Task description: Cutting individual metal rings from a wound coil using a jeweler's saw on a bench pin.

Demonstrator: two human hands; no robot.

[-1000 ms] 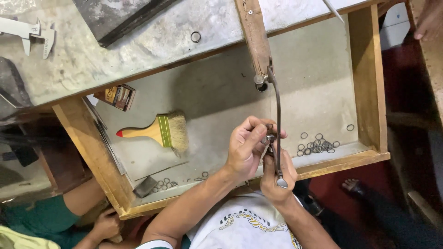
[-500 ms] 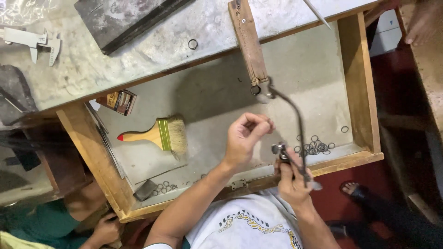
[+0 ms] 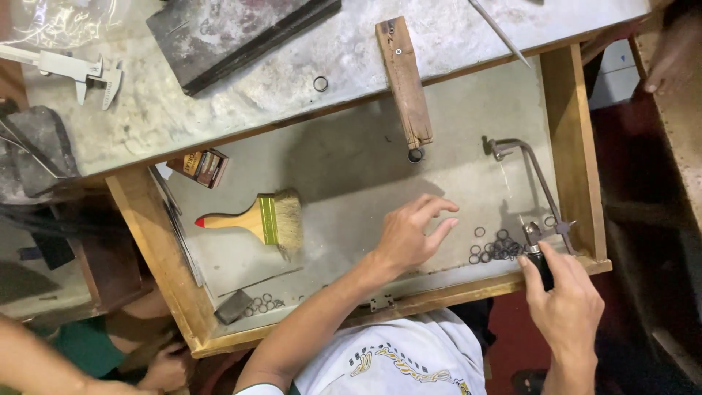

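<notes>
Right hand (image 3: 567,296) grips saw frame (image 3: 537,197) handle; left hand (image 3: 409,234) open, empty, left of ring pile (image 3: 497,247) — thin blade could snag, scattering rings.

Jeweller's saw and small dark rings in the open drawer

The saw (image 3: 537,194) has a thin grey metal frame and a dark handle; it lies along the drawer's right side, handle end nearest the front edge. A cluster of small dark rings (image 3: 497,247) lies flat just left of the handle, some touching or overlapping.
</notes>
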